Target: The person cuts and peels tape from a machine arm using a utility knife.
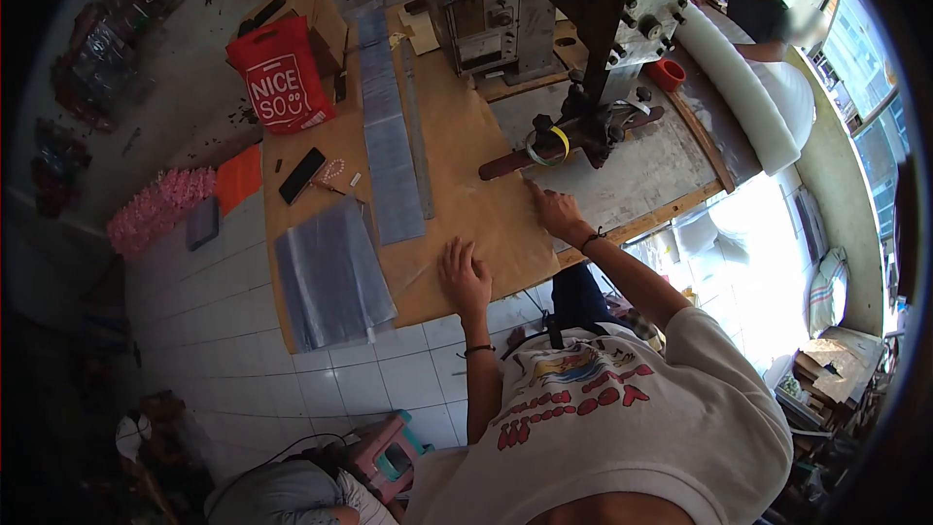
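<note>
My left hand (465, 277) lies on the brown sheet (466, 185) near its front edge, fingers spread, holding nothing. My right hand (559, 214) rests at the sheet's right side, index finger stretched out onto it and the other fingers partly bent; I see nothing held. Just beyond that hand is a machine head (583, 131) with a dark bar under it and a yellow ring on it. Left of my left hand lie a stack of clear bluish plastic sheets (335, 272), a long plastic strip (389, 136) and a metal ruler (418, 136).
A phone (302, 176) and a red bag (282, 78) sit on the table's left side. A control box (486, 24) stands at the back. Red tape (665, 74) and a white roll (743, 87) are at the right. Other people are at the upper right and lower left.
</note>
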Tool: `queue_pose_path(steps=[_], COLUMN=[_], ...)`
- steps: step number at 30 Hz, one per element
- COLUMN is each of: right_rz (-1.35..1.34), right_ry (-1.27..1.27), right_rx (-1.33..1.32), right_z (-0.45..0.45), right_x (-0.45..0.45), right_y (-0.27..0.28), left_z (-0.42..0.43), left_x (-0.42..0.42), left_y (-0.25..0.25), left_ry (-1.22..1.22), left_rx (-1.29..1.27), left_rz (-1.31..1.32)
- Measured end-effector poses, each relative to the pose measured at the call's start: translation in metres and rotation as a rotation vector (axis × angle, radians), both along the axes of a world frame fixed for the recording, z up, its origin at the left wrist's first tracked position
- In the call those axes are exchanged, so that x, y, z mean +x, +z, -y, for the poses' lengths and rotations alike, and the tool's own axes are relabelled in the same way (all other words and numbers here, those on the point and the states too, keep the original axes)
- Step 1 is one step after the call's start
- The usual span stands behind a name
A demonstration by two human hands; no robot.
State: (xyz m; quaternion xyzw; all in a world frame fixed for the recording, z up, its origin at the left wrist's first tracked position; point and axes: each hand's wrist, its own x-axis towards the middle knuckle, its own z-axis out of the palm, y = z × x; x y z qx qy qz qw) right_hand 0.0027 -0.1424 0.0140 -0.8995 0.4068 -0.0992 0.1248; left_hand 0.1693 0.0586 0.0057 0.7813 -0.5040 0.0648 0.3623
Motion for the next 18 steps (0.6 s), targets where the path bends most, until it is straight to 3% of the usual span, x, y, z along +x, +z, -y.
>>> queue_pose_path(steps=[9,12,14,18], right_rz=[-0.108,-0.086,-0.051,0.212], right_ry=[0.009,-0.182,-0.177,-0.051], right_rx=[0.051,-0.012,0.069,-0.048], right_z=[0.005,0.005,-0.005,-0.034], right_x=[0.049,0.027,0.003,-0.042], right_y=[0.010,-0.003,0.015,0.002], left_z=[0.001,-0.001,-0.002,-0.002], left_x=[0.001,0.003,0.003,0.005], left_y=[0.003,0.001,0.004,-0.005], left_ry=[-0.005,-0.016,-0.016,-0.014], left_rx=[0.008,0.000,0.009,0.007], left_rz=[0.005,-0.004,-0.030,-0.025])
